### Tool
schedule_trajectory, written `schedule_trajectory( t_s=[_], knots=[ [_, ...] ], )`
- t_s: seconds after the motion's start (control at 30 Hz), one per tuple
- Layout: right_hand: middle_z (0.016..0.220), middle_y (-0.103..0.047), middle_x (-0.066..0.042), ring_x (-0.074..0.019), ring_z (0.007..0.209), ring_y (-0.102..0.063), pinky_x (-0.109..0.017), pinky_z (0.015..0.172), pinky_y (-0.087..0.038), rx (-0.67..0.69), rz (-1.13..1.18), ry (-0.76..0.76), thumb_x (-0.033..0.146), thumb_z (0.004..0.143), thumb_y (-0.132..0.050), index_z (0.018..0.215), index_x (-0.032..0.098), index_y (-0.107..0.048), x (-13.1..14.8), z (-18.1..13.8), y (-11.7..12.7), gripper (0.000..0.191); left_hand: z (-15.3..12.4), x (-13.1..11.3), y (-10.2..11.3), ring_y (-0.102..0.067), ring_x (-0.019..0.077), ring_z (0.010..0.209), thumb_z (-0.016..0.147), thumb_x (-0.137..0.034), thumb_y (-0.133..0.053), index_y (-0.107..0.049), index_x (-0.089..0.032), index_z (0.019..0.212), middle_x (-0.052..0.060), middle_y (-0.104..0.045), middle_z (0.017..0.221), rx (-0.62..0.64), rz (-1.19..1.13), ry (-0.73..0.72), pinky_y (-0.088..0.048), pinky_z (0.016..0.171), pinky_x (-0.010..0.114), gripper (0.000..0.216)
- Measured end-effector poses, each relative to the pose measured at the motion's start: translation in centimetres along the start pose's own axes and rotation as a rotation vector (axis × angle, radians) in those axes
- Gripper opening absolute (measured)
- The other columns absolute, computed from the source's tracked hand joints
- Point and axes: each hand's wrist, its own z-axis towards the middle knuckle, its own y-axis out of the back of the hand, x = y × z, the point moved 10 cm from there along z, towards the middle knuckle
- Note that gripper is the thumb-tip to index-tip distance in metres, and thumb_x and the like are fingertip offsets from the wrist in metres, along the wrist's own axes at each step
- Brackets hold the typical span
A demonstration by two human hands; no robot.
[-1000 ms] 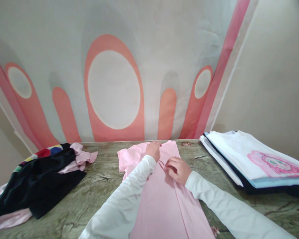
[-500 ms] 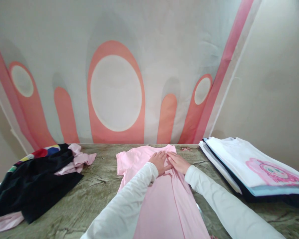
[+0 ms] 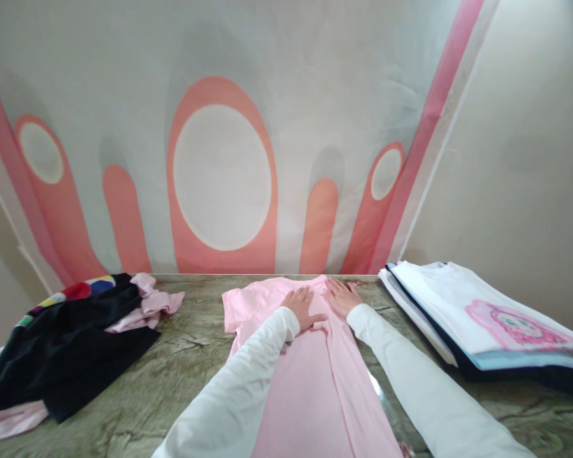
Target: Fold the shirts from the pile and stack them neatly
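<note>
A pink T-shirt (image 3: 310, 381) lies spread lengthwise on the green-grey marbled table (image 3: 186, 369), its right side folded inward and one short sleeve sticking out at the left. My left hand (image 3: 303, 306) lies flat and open on the shirt's upper chest, fingers stretched out. Just to its right, my right hand (image 3: 342, 296) rests flat and open near the shirt's top right edge, by the collar end. Both arms are in white long sleeves. Neither hand holds anything.
A loose heap of black, pink and multicoloured clothes (image 3: 62, 343) sits at the table's left. A stack of folded shirts (image 3: 477, 318), topped by a white one with a pink print, lies at the right. A wall hanging with coral ovals (image 3: 219, 178) stands behind the far edge.
My right hand let go of a pinched fold and both hands flattened on the shirt. The right hand then slid up and to the right, towards the shirt's top edge.
</note>
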Motion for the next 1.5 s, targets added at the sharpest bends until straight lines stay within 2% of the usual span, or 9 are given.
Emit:
schedule_trajectory(
  t_s=[0.2, 0.3, 0.47, 0.6, 0.8, 0.97, 1.13, 1.3, 1.5],
  knots=[
    [0.141, -0.026, -0.005, -0.0191, 0.130, -0.017, -0.045, 0.103, -0.011, -0.114, -0.008, -0.023, 0.034, 0.091, -0.015, 0.134, 0.019, -0.030, -0.1, -0.5, 1.4, 0.048, 0.1, 0.3, 0.0, -0.019, 0.0272, 0.129, 0.071, -0.073, -0.032, -0.031, -0.015, 0.133, 0.012, -0.024, 0.141, -0.011, -0.014, -0.002, -0.015, 0.103, 0.044, 0.085],
    [0.142, -0.025, -0.004, -0.0173, 0.130, -0.015, -0.041, 0.104, -0.009, -0.211, -0.014, 0.103, 0.031, 0.090, -0.020, 0.134, 0.019, -0.029, 1.4, -1.0, 2.6, 0.047, 0.1, 0.3, -0.1, -0.019, 0.0276, 0.129, 0.070, -0.074, -0.034, -0.031, -0.016, 0.133, 0.012, -0.024, 0.141, -0.020, -0.018, 0.002, -0.015, 0.103, 0.045, 0.085],
    [0.141, -0.026, 0.000, -0.0125, 0.129, -0.018, -0.034, 0.104, -0.012, -0.075, 0.024, 0.321, 0.032, 0.091, -0.018, 0.135, 0.022, -0.027, 4.2, -1.3, 1.6, 0.046, 0.1, 0.3, -0.1, -0.019, 0.0269, 0.129, 0.072, -0.071, -0.034, -0.028, -0.017, 0.134, 0.010, -0.023, 0.142, -0.016, -0.009, 0.010, -0.014, 0.103, 0.046, 0.082],
    [0.143, -0.021, 0.000, -0.0141, 0.130, -0.016, -0.035, 0.104, -0.012, -0.005, 0.009, 0.266, 0.036, 0.090, -0.019, 0.137, 0.023, -0.022, 4.0, -0.8, 0.8, 0.048, -0.1, 0.1, 0.1, -0.019, 0.0261, 0.129, 0.074, -0.068, -0.032, -0.030, -0.016, 0.133, 0.011, -0.025, 0.141, -0.008, -0.005, 0.007, -0.014, 0.103, 0.046, 0.079],
    [0.145, -0.015, -0.002, -0.0159, 0.131, -0.014, -0.039, 0.104, -0.008, -0.021, -0.007, 0.163, 0.044, 0.090, -0.018, 0.138, 0.021, -0.020, 2.8, -0.4, 0.5, 0.053, -0.1, 0.3, 0.0, -0.018, 0.0266, 0.129, 0.073, -0.071, -0.030, -0.028, -0.016, 0.134, 0.011, -0.023, 0.142, 0.013, -0.008, -0.001, -0.013, 0.103, 0.047, 0.083],
    [0.139, -0.031, -0.003, -0.0161, 0.127, -0.025, -0.042, 0.104, -0.009, -0.133, 0.032, 0.036, 0.039, 0.090, -0.021, 0.132, 0.022, -0.034, -0.5, 0.2, 0.8, 0.047, 0.0, 0.6, -0.4, -0.017, 0.0267, 0.129, 0.070, -0.075, -0.028, -0.025, -0.017, 0.135, 0.009, -0.020, 0.143, 0.051, 0.008, 0.005, -0.012, 0.103, 0.046, 0.087],
    [0.132, -0.042, -0.008, -0.0194, 0.123, -0.032, -0.043, 0.100, -0.020, -0.294, 0.076, -0.094, 0.031, 0.090, -0.021, 0.127, 0.017, -0.041, -4.2, 0.1, 2.7, 0.045, 0.0, 0.7, -0.4, -0.017, 0.0267, 0.129, 0.073, -0.072, -0.028, -0.025, -0.018, 0.135, 0.008, -0.020, 0.143, 0.038, -0.002, -0.001, -0.012, 0.103, 0.047, 0.083],
    [0.126, -0.049, -0.003, -0.0175, 0.118, -0.038, -0.033, 0.098, -0.026, -0.336, 0.099, -0.017, 0.035, 0.084, -0.039, 0.121, 0.022, -0.048, -3.5, -0.3, 3.6, 0.041, -0.1, 0.7, -0.2, -0.018, 0.0267, 0.129, 0.074, -0.070, -0.028, -0.026, -0.017, 0.134, 0.009, -0.021, 0.142, 0.025, -0.006, -0.008, -0.013, 0.102, 0.048, 0.080],
    [0.119, -0.055, -0.002, -0.0208, 0.110, -0.045, -0.040, 0.094, -0.026, -0.302, 0.096, -0.046, 0.034, 0.082, -0.043, 0.105, 0.029, -0.061, -3.5, -0.2, 2.5, 0.030, -0.1, 0.7, -0.1, -0.019, 0.0268, 0.129, 0.074, -0.070, -0.029, -0.028, -0.017, 0.134, 0.009, -0.022, 0.142, 0.017, -0.007, 0.002, -0.014, 0.102, 0.048, 0.080]
  ],
)
